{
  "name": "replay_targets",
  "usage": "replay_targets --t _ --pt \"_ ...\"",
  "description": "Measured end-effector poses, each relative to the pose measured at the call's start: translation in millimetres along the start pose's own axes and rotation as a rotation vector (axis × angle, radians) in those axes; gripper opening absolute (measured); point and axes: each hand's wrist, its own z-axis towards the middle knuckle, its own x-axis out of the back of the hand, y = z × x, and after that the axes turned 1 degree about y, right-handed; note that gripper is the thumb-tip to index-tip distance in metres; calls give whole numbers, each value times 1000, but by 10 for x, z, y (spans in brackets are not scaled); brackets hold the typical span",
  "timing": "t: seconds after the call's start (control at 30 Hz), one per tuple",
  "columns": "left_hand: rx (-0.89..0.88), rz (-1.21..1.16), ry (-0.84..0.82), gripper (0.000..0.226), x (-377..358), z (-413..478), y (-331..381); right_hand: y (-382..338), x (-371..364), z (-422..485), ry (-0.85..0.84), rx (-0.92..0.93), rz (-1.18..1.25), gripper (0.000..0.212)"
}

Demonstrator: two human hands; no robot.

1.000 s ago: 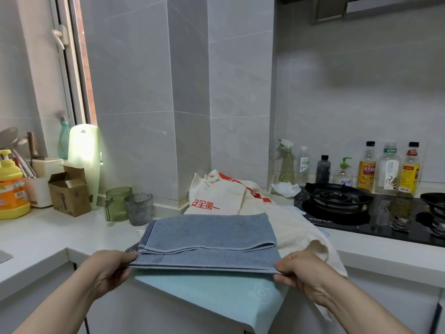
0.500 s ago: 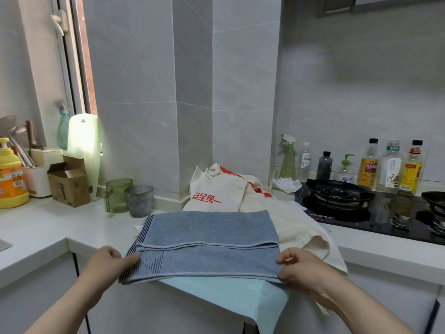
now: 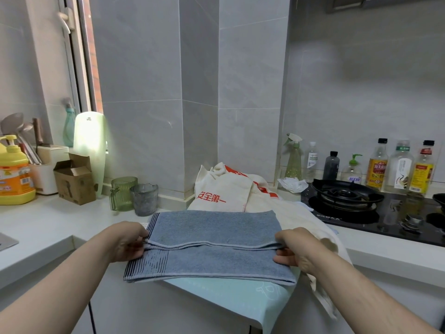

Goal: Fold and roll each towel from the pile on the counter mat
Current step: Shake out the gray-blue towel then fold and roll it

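A grey-blue towel point(image 3: 212, 239) with dark striped ends lies folded lengthwise on the pale green counter mat point(image 3: 240, 297), which hangs over the counter's front edge. My left hand point(image 3: 128, 241) pinches the towel's folded edges at its left end. At the right end, my right hand point(image 3: 296, 249) grips the same edges. Behind the towel sits a pile of cream cloths point(image 3: 231, 189), one with red print, and another cream towel point(image 3: 310, 225) drapes over the counter edge on the right.
Two glass mugs point(image 3: 133, 196), a cardboard box point(image 3: 74, 179), a yellow soap bottle point(image 3: 13, 172) and a utensil holder stand at the left. A black gas hob point(image 3: 349, 198) with bottles point(image 3: 399, 165) behind it fills the right. A sink corner point(image 3: 6, 241) shows at far left.
Both hands have moved from the towel's near edge up to its middle fold line. The towel's near half now lies flat on the mat. The view has shifted slightly downward.
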Motion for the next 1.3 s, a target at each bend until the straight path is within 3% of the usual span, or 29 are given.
replay_targets --t 0.2,0.43,0.8,0.93,1.03,1.2,1.3 --pt "-37 2 -3 15 -30 49 29 -55 0 19 -9 -13 -40 12" --pt "-130 -90 -8 12 140 -194 -2 -124 83 -202 -77 13 100 6" --pt "-29 -85 -68 6 261 -341 -563 141 233 -338 -157 -30 102 13" --pt "-136 -84 -98 8 218 -374 -353 87 187 -184 -126 78 56 15" --pt "-242 -176 -92 32 148 -306 -184 24 114 -47 -147 182 46 32" --pt "-267 -183 -106 32 42 -138 -118 -4 -3 134 -135 258 -159 36" --pt "-269 -163 -103 38 24 -57 -116 1 -10 185 -147 288 -219 50"
